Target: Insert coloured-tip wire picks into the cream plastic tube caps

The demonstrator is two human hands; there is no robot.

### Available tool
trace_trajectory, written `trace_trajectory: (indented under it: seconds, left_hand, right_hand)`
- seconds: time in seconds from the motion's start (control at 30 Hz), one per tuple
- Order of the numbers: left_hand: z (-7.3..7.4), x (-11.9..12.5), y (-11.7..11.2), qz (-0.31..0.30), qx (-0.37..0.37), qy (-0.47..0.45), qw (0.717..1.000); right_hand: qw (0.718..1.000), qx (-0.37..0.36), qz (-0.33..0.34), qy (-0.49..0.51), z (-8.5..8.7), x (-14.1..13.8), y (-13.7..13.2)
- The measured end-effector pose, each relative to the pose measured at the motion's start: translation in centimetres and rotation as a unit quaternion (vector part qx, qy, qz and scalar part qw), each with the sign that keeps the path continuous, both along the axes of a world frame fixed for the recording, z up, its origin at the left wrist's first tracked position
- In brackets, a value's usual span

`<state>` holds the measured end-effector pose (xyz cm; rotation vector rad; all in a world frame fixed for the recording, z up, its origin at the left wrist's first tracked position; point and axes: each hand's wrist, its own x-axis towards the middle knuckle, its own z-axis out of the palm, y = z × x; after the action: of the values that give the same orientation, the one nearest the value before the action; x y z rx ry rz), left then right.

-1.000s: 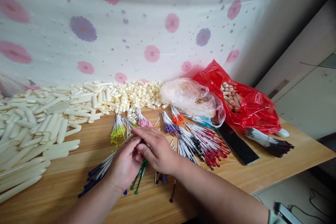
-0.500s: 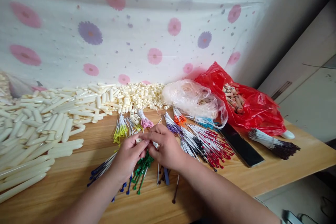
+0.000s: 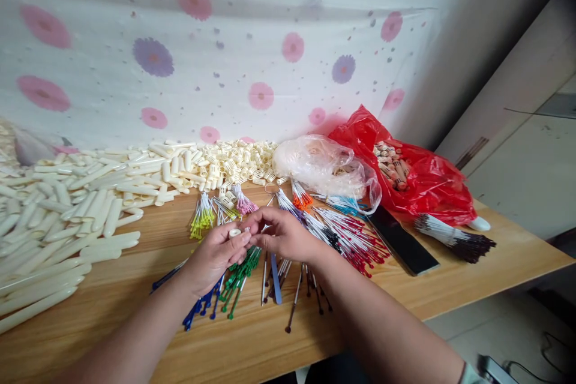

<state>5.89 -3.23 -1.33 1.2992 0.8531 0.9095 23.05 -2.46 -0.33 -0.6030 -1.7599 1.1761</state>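
Observation:
My left hand (image 3: 216, 255) pinches a small cream plastic cap (image 3: 234, 232) between thumb and fingers, just above the wooden table (image 3: 135, 306). My right hand (image 3: 281, 234) meets it from the right with fingers pinched together at the cap; what it grips is too small to make out. Under both hands lie bundles of thin pins with coloured tips: green pins (image 3: 238, 279), blue pins (image 3: 202, 306), and loose dark ones (image 3: 294, 294). Yellow-tipped pins (image 3: 201, 220) and pink-tipped pins (image 3: 245, 201) lie just beyond my fingers.
A large pile of cream plastic tubes (image 3: 58, 222) covers the left. Small cream caps (image 3: 238, 162) are heaped at the back. A clear bag (image 3: 321, 168), a red bag (image 3: 423, 180), red-tipped pins (image 3: 360, 240), a black strip (image 3: 398, 240) and a dark-tipped bundle (image 3: 459, 240) lie right.
Both hands lifted from the pins and came together at a cream cap now held in the left fingers. More green, blue and dark pins show beneath them. The view shifted slightly.

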Motion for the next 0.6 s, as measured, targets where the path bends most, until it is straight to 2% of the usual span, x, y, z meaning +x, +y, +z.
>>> trace_trajectory:
  seconds: [0.13, 0.3, 0.37, 0.47, 0.6]
  left_hand:
    - [-0.1, -0.2, 0.2, -0.037, 0.022, -0.011, 0.999]
    - [0.1, -0.4, 0.3, -0.034, 0.075, 0.035, 0.996]
    - [0.5, -0.4, 0.1, -0.051, 0.098, 0.059, 0.992]
    - [1.2, -0.6, -0.2, -0.089, 0.115, 0.100, 0.984]
    - [1.2, -0.8, -0.1, -0.084, 0.156, 0.164, 0.971]
  right_hand:
    - [0.994, -0.084, 0.029, 0.063, -0.4, -0.2, 0.3]
    - [0.991, -0.091, 0.002, 0.100, -0.3, -0.1, 0.4]
    - [0.991, -0.086, 0.002, 0.106, -0.2, 0.0, 0.3]
    - [0.997, -0.033, -0.034, 0.055, 0.0, 0.5, 0.3]
    - [0.988, 0.095, -0.117, -0.031, 0.3, 1.0, 0.3]
